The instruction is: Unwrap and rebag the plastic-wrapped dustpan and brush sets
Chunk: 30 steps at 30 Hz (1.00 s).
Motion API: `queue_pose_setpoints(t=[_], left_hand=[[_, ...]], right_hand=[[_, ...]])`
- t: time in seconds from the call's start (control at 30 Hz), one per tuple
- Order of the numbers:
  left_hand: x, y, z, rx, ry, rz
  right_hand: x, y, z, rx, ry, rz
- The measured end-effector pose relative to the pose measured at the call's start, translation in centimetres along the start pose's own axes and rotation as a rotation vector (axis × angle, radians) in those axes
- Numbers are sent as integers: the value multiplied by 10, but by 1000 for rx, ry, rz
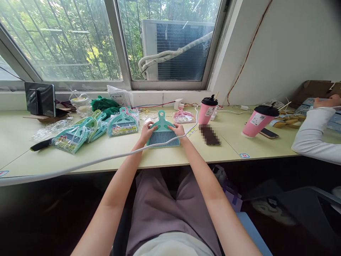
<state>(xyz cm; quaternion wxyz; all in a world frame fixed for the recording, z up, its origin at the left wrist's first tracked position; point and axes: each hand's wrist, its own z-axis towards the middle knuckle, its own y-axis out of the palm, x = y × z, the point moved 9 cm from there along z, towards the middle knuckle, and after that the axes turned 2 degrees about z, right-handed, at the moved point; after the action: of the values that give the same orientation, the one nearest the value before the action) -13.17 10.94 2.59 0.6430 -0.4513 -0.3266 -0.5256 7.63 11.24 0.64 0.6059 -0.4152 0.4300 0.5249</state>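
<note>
Both my hands are on a small teal hand broom (162,133) with grey bristles, which lies unbagged on the pale green desk (64,161). My left hand (147,132) grips its left side, and my right hand (178,130) grips its right side. Its bristles point toward me. To the left of my left hand lies a teal broom in a plastic bag (123,122), with more bagged teal brooms (71,136) beyond it. A pink bagged broom (183,116) lies behind my right hand.
A white cable (106,160) runs across the desk front and over my forearm. Right of my hands are a pixelated phone (209,134), an upright pink cup (208,110), and a toppled pink cup (259,121). A co-worker's white-sleeved arm (314,135) rests at the far right.
</note>
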Motion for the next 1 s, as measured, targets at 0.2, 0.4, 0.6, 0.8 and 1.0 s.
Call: queue_pose_setpoints(t=[0.2,0.4,0.6,0.8,1.0], left_hand=[[-16,-19,7,148,-47,-80],[-51,-51,9,394,-203,-44],[-55,-54,9,409,-231,-46],[-46,-43,6,380,-243,24],[-54,-26,11,264,-201,-37]], right_hand=[[-25,-40,-21,100,-54,-515],[-20,-51,-102,-315,-150,-1103],[-48,-9,-208,-550,-622,-1141],[-76,7,-235,-508,-909,-1008],[-121,7,-173,-273,-724,-796]])
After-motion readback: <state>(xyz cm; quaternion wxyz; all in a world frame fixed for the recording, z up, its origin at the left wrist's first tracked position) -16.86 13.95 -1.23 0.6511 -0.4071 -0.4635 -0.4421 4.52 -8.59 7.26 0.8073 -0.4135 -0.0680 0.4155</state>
